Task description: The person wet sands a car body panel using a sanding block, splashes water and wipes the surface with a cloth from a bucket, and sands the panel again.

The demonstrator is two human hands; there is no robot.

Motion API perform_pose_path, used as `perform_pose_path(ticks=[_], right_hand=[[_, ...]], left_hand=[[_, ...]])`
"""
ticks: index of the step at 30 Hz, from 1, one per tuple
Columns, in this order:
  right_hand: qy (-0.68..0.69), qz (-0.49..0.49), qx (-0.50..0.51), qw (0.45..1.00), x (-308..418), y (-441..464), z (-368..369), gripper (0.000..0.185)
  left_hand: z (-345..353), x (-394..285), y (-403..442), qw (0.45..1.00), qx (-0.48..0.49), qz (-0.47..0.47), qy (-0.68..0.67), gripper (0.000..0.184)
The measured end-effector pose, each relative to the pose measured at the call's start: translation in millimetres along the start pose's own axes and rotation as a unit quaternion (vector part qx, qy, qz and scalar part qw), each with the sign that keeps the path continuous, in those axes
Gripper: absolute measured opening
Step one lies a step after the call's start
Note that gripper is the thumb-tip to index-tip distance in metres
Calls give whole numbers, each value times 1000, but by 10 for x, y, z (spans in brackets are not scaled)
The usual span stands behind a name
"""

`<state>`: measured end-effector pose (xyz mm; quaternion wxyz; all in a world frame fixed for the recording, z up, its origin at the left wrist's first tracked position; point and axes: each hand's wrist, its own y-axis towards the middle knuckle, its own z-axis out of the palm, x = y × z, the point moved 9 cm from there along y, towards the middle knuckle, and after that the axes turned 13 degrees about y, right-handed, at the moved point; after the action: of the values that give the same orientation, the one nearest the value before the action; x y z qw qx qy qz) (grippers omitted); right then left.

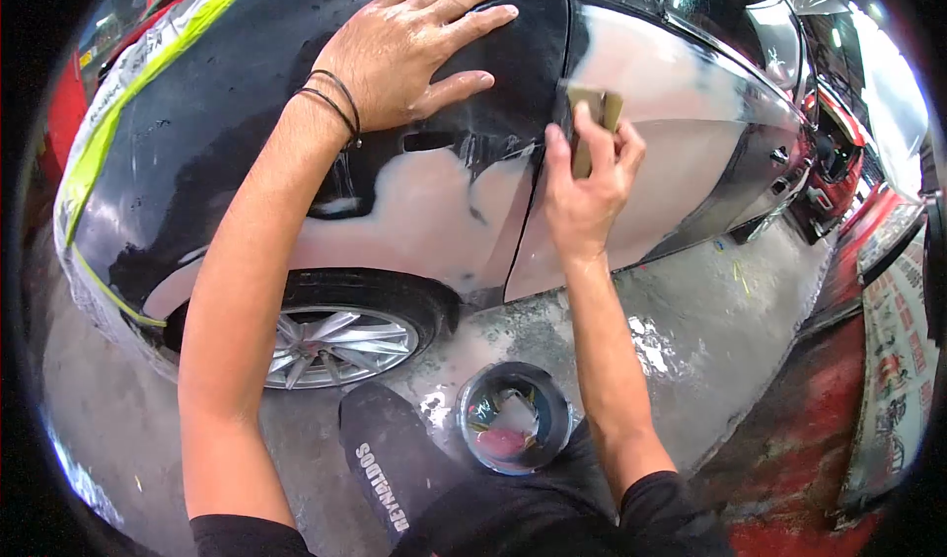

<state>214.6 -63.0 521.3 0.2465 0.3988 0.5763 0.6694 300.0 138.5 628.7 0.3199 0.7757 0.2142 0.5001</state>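
Observation:
My left hand (pixel 419 49) lies flat with spread fingers on the black fender (pixel 296 83) of a car, above the front wheel. Dark bands circle that wrist. In my right hand (pixel 590 187) is a tan sanding block (pixel 596 128), gripped between thumb and fingers and held against the front door (pixel 681 148) near the door gap. Pale pinkish-white patches cover parts of the door and the lower fender (pixel 424 222), and the surface looks wet. What lies on the block's underside is hidden.
A dark bucket (pixel 566 429) with water and several items stands on the wet floor (pixel 691 320) between my legs. The alloy wheel (pixel 340 345) is at its left. Yellow-green tape (pixel 109 133) and plastic sheeting edge the car's front. Printed sheets (pixel 893 379) lie at the right.

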Motion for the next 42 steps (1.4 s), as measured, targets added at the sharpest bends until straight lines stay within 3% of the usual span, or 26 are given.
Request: perform_pose_path(ticks=[2,3,8,11,16,20,23,26,28,29,35,39,42], right_hand=[[-15,-1,-3,1000,47,190,67,42],[-10,6,-1,1000,37,149,64,42],[-15,-31,16,999,-28,-198,-34,43],[-95,-87,27,991,-144,385,-135,40],[-147,-12,-21,989,-989,1274,-488,39],[-102,-141,11,985,-316,291,-177,46],[-87,-178,58,978,-326,348,-178,41],[-89,-188,57,976,-530,1234,-115,39],[-90,-133,35,986,-680,1545,-106,39],[-69,-159,13,985,-678,1493,-108,47],[-118,-171,66,976,-223,427,-148,44],[-123,-179,64,974,-162,1134,79,47],[-100,-152,33,983,-209,1117,111,45]], left_hand=[[-118,20,20,997,6,10,-80,71],[55,-1,-21,1000,-8,-3,14,69],[64,37,-68,1000,-19,-16,-18,69],[51,20,-52,1000,-16,-14,-20,69],[65,27,-78,999,-22,-23,-40,68],[80,37,-74,998,-21,-31,-46,67],[74,37,-84,997,-36,-34,-54,67],[42,28,-79,998,-37,-30,-50,66],[52,18,-61,998,-35,-29,-51,66],[54,14,-63,998,-33,-30,-52,66],[67,16,-101,997,-37,-36,-49,66],[-39,10,-27,999,-21,-20,-39,67],[42,14,-67,998,-31,-31,-47,69]])
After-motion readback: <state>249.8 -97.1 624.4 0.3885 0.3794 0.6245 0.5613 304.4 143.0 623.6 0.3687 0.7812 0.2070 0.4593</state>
